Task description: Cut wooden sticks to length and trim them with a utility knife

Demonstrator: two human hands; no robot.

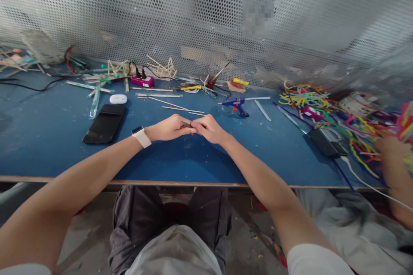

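above the front half of a blue tabletop (180, 163), holding a small, flat, dark grey strip (186, 124) between left hand (166, 128) and right hand (210, 129), both closed on it. set crosswise from hand to hand along its long axis, dipping slightly toward the body at the right end. pinched at that end by right thumb and fingertips, covered at the other by curled left fingers, with exact contact hidden there. directly in the grip, midway between both wrists, and no nearer to one hand than to the other. too small to tell whether sharp-edged or blunt. just beyond the knuckles, loose thin wooden sticks (174, 108), running mostly left to right. farther out, a yellow utility knife (191, 88) and a magenta power strip (142, 81). forward of the right hand, a blue glue gun (237, 103) with nozzle facing left, beside a translucent glue stick (263, 110). left of the left hand, past a white-banded smartwatch (142, 137) on that wrist, a black phone (105, 126) and a white earbud case (118, 99). at far right, a co-worker's hand (393, 148) among bright pipe cleaners (301, 98).
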